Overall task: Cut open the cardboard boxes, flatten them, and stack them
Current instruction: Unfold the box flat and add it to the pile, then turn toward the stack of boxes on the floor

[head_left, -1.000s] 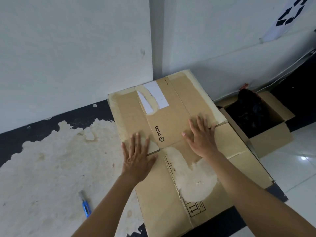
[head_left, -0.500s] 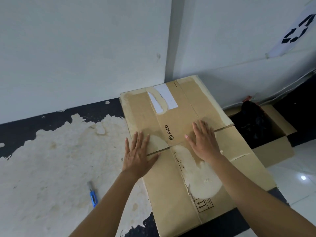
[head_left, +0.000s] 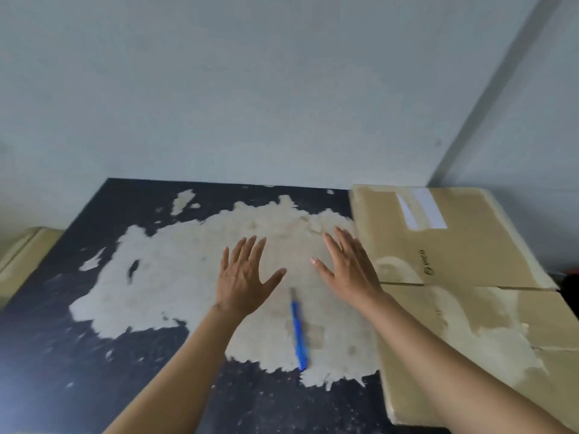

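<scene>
Cardboard box (head_left: 463,261) flat, blue cutter (head_left: 298,333) between spread left hand (head_left: 244,278), right hand (head_left: 349,272)

The cardboard (head_left: 470,245) at the table's (head_left: 47,339) right edge carries a small black print (head_left: 423,256), blurred, seemingly "PICO", next to a ring mark. Its white label (head_left: 423,211) is too blurred to read.

one head-worn wide-angle view looks forward and down from close above the dark desk (head_left: 47,355), facing the pale wall (head_left: 250,89) behind it; the flattened cardboard box (head_left: 470,261) lies at the frame's right edge.
</scene>
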